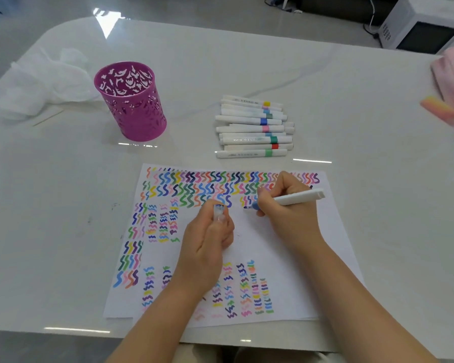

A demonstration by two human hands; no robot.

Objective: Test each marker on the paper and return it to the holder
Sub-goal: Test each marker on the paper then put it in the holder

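White table [325,82] | holder [130,100] holds nothing visible; markers [253,127] lie beside

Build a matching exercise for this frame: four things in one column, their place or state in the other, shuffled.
Things:
1. pink holder
2. pile of markers
3. open marker
4. cap

Places or states:
A. held in the left hand
B. lying on the table beyond the paper
C. standing upright, nothing visible inside
D. held in the right hand, tip at the paper

Pairs: 1-C, 2-B, 3-D, 4-A
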